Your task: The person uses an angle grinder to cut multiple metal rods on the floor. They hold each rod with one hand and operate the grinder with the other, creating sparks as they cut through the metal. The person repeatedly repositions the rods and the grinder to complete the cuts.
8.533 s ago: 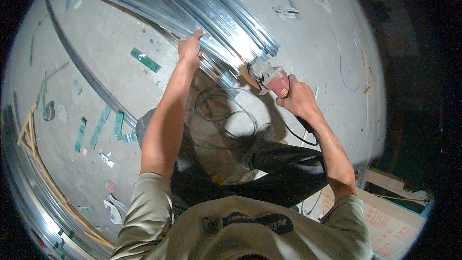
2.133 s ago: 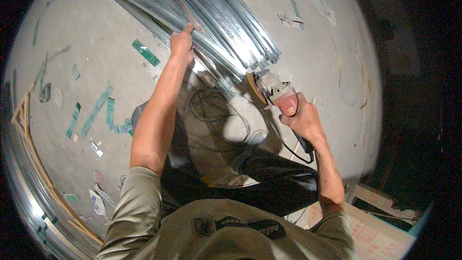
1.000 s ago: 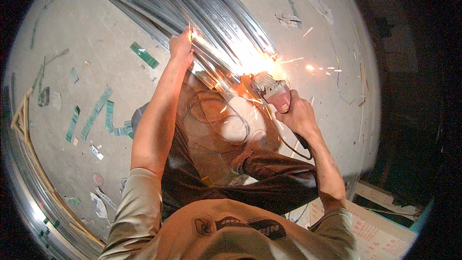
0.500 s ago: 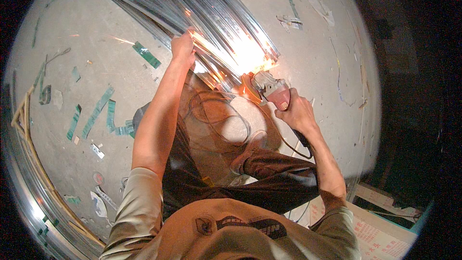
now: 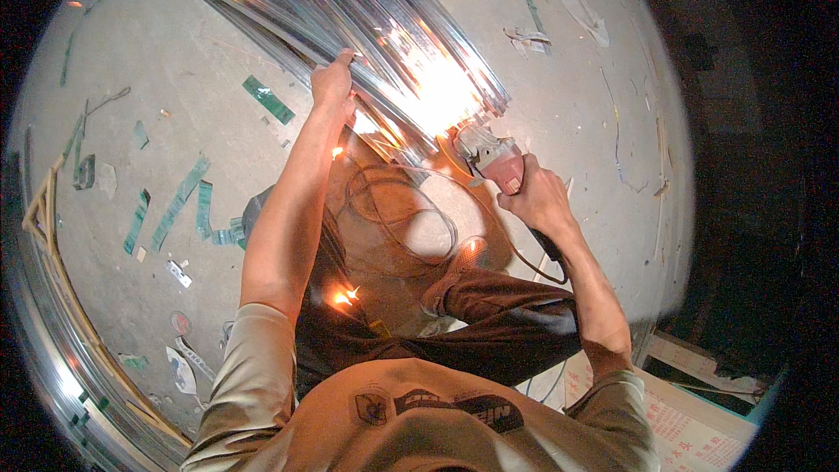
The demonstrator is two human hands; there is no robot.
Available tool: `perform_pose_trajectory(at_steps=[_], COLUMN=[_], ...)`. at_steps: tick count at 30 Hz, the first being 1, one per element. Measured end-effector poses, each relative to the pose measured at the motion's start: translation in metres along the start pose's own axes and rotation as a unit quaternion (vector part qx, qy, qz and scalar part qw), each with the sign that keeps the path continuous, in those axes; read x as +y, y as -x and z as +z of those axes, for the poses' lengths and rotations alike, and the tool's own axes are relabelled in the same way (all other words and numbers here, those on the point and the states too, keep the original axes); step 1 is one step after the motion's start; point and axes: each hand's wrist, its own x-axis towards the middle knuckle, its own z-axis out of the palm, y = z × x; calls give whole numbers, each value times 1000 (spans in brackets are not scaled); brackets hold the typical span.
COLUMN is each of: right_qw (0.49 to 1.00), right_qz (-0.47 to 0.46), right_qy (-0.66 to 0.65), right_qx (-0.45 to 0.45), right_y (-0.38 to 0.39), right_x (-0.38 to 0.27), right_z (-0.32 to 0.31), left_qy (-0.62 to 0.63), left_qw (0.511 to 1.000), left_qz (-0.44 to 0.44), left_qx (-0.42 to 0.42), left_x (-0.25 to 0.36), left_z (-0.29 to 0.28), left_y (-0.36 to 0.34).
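A bundle of long shiny metal profiles (image 5: 350,0) runs from the top left down to the middle of the floor. My left hand (image 5: 332,85) is closed around one of the profiles at the bundle's left side. My right hand (image 5: 539,199) grips a red-and-grey angle grinder (image 5: 494,162) by its body. The grinder's head is at the profiles' near ends, where bright sparks (image 5: 441,92) and glare wash out the point of contact. Its cable (image 5: 517,255) trails down under my right wrist.
A loop of thin cable (image 5: 350,197) lies between the bundle and my shoe (image 5: 463,267). Green strips (image 5: 179,201) and paper scraps litter the concrete floor on the left. More metal profiles (image 5: 65,367) curve along the left edge. Printed cardboard (image 5: 690,419) lies at lower right.
Sparks have scattered differently: orange glowing spots now show over my trouser leg and near my left forearm. The grinder has shifted very slightly; both hands keep their grips.
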Motion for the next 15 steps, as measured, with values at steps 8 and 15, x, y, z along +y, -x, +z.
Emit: perform_pose_trajectory(at_steps=[8, 15], right_qw=[1000, 1000], right_qz=[4, -12], right_qy=[15, 13], right_qx=[-5, 9], right_y=[-1, 1], right_x=[-6, -7], right_z=[-3, -2], left_qy=[4, -99], left_qw=[1000, 994], left_qz=[3, -39], left_qx=[-22, 38], left_x=[9, 16], left_z=[6, 7], left_y=[20, 25])
